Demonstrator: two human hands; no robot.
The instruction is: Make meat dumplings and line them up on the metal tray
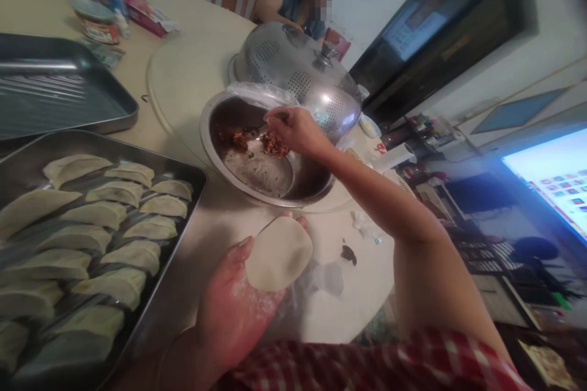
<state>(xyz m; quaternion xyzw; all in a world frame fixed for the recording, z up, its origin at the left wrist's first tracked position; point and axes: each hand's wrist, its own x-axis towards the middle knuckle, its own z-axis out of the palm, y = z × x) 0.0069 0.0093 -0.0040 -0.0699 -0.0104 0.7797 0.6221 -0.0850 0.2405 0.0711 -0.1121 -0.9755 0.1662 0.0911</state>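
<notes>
My left hand (233, 305) is palm up with a round, flat dumpling wrapper (279, 255) lying across its fingers, which cup it from below. My right hand (296, 128) reaches into a large steel bowl (215, 153), fingers pinched on a thin utensil whose end is in the brown minced filling (274, 144). A smaller clump of filling (239, 141) lies on the bowl's left side. The bowl is mostly bare metal inside.
A metal tray (183, 220) at left holds several folded dumplings (114, 220). Behind it sits an empty dark tray (64, 91). A steel colander lid (302, 73) lies beyond the bowl. A seated person (298, 0) is across the table. Jar, bottle and packet stand far left.
</notes>
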